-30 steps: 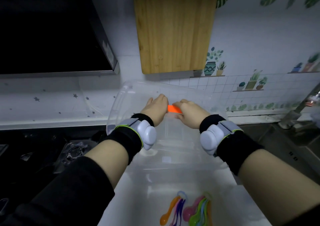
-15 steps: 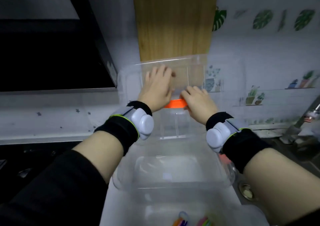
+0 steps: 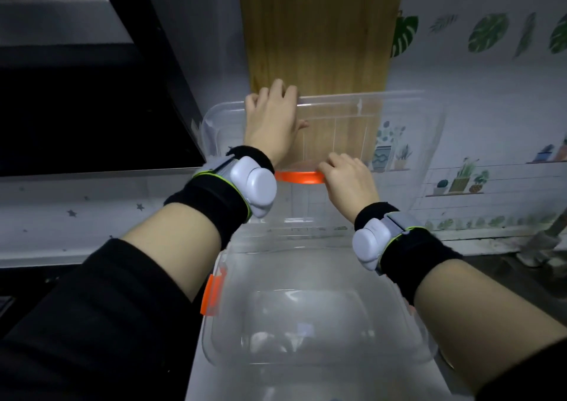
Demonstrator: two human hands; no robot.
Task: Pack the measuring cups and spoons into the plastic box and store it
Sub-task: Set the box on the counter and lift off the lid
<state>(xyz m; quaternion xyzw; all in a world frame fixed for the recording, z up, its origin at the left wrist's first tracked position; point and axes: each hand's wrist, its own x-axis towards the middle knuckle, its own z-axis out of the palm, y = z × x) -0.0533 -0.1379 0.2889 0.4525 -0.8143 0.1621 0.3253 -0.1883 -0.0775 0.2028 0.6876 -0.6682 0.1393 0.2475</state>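
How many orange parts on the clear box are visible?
2: the handle on the raised lid, gripped by the right hand, and a latch on the box's left side. Another latch may hide behind the right forearm.

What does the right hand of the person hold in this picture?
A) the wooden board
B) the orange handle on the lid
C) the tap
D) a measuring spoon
B: the right hand curls its fingers round the orange handle of the raised lid.
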